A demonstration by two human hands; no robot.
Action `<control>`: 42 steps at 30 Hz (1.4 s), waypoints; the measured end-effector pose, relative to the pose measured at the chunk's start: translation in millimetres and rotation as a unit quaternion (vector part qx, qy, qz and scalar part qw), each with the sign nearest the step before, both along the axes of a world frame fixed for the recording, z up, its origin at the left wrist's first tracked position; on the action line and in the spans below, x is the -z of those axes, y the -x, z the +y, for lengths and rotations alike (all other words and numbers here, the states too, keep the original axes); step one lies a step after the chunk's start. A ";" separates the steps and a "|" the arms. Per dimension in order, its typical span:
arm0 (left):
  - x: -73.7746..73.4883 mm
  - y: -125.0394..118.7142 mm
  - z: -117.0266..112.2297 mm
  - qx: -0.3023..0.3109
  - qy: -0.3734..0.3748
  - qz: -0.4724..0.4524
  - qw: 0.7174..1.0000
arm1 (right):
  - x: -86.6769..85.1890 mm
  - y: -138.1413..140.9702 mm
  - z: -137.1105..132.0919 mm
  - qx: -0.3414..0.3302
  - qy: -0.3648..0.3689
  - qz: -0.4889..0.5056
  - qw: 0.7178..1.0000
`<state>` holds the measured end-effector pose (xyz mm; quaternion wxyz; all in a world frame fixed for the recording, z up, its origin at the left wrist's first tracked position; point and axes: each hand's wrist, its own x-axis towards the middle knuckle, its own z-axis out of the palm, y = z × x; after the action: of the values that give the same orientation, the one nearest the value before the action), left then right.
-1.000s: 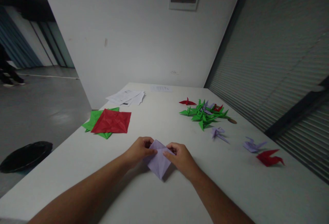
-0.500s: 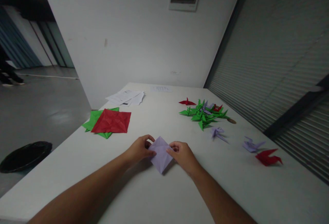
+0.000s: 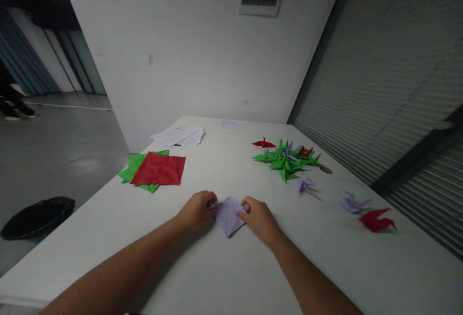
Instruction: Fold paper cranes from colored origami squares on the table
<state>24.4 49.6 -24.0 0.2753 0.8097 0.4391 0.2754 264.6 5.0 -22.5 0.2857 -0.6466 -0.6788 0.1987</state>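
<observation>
The folded purple paper (image 3: 228, 216) was between the two hands over the near middle of the counter (image 3: 217, 276), turned as a diamond with one point toward the person. The right hand (image 3: 260, 218) gripped its right side, the thumb lying on the upper face and the fingers curled by the edge. The left hand (image 3: 197, 210) was closed at the left corner and seemed to pinch a bit of it, though its own fingers hid most of that hold. Faint creases ran down the face toward the near point; whether that point touched the counter could not be told. Good handling here, as I judged it, meant a light pinch from both sides, so that the thin sheet did not buckle, with the layers' edges brought flush before any crease was pressed. The old lines were worth following, and a firm run of the thumb against the hard counter would have given a sharper fold than squeezing in the air. Uneven pulling at the two corners risked skewing the diamond. The red sheet (image 3: 159, 169) on the green sheets (image 3: 135, 165) and the pile of green cranes (image 3: 285, 163) lay well apart, leaving elbow room.
</observation>
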 end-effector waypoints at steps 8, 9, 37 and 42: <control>3.5 4.3 2.0 0.202 -0.136 0.089 0.966 | 2.2 -0.9 -2.2 -0.048 -0.044 -0.121 0.991; 3.8 4.2 1.8 0.208 -0.134 0.094 0.964 | 2.3 -1.1 -2.2 -0.049 -0.041 -0.114 0.991; -1.1 -15.4 -1.1 0.047 0.009 0.003 0.999 | 0.4 10.4 -2.0 -0.090 -0.006 0.223 0.971; 3.6 -19.4 0.4 -0.015 0.100 -0.089 0.991 | -0.9 14.6 -4.7 -0.095 -0.043 0.246 0.964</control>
<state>43.8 50.0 -27.6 0.3883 0.7437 0.4505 0.3052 250.0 0.3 -21.6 0.4510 -0.4972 -0.6543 0.3483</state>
